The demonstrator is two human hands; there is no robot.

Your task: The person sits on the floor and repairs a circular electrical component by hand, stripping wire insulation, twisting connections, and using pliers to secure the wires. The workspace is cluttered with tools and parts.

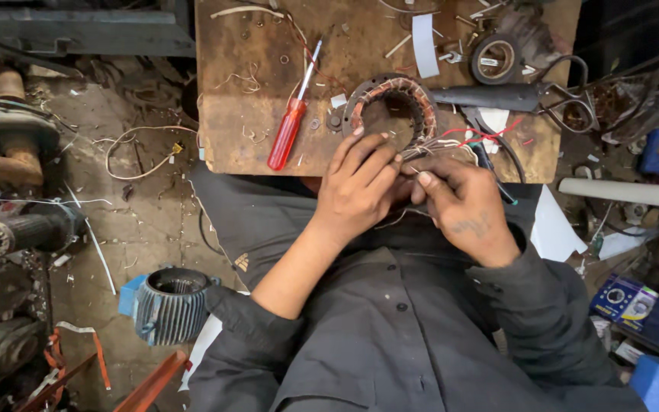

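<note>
Pinching a bundle of thin wire leads (429, 152) at the near edge of the wooden board (245, 130), both hands are working just in front of a round motor stator (390, 111) with copper windings. That stator is lying flat on the board, close to its near edge and a little right of the middle. The left hand (356, 187) is resting with its fingers (371, 156) held together and curled over the stator's near rim, their tips touching the leads. The right hand (463, 202) is sitting just beside it, its thumb and forefinger closed on the fine wires coming off the winding; red strands are trailing away toward the board's right edge. A red-handled screwdriver (290, 126) is lying at a slant left of the stator, well apart from the hands. Dark shears (512, 97) are lying to the stator's right, and a roll of tape (496, 58) is sitting near the far right corner. Down on the floor at the left, a grey finned motor housing (171, 305) is standing beside the person's dark sleeve
</note>
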